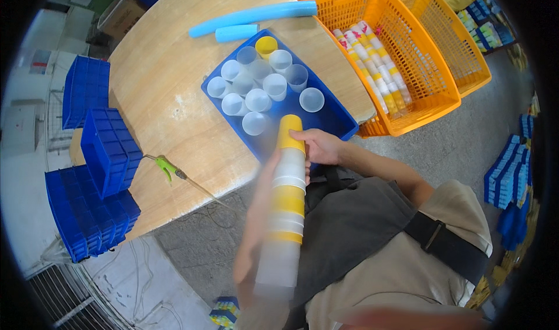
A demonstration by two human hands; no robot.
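Eleven loose cups (pixel 258 100) stand in the blue tray (pixel 336 118) on the table (pixel 169 85): ten clear, one yellow at the far end. Two orange baskets (pixel 434 97) sit to the right; two blue foam tubes (pixel 256 13) lie far. The stack (pixel 285 202) of nested cups, banded yellow and frosted clear, stands near the tray's near edge. The right hand (pixel 319 146) grips its top; the blurred left hand (pixel 256 225) wraps its side.
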